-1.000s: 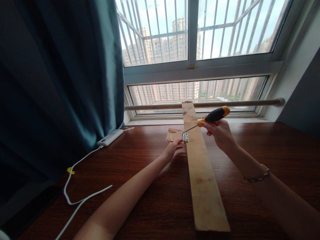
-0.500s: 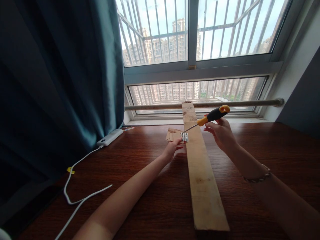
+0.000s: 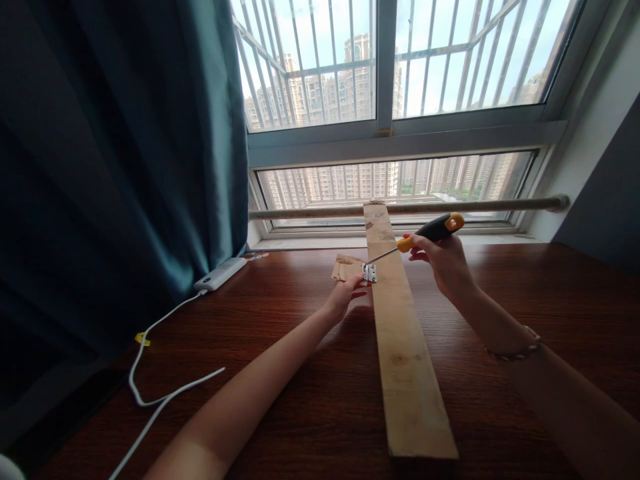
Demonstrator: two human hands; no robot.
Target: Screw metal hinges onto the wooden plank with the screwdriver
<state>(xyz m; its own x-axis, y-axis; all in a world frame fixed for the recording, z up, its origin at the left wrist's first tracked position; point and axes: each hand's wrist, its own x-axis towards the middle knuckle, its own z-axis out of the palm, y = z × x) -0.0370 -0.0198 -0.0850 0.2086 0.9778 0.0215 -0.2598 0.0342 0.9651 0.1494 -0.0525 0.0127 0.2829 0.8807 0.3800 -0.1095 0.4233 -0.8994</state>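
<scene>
A long pale wooden board [image 3: 405,347] lies lengthwise over the dark table. At its left edge, a small wooden piece [image 3: 344,267] sits beside it, and a silver hinge [image 3: 369,273] spans the two. My left hand [image 3: 344,296] is closed on the small piece, thumb on top by the hinge and fingers lower down at the board's side. My right hand [image 3: 445,261] grips a screwdriver [image 3: 434,230] with a black and yellow handle, held slanted. Its tip meets the hinge's upper left part; any screw there is too small to make out.
A white power strip [image 3: 221,275] with a white cable [image 3: 167,400] lies on the table [image 3: 300,393] to the left. A blue curtain [image 3: 200,133] hangs beside it. Behind the board's far end, a horizontal pipe [image 3: 475,207] crosses in front of the window.
The screwdriver handle has dipped slightly and shifted right, while its tip stays at the hinge. My right-hand fingers have closed around the handle. My left hand has hardly moved.
</scene>
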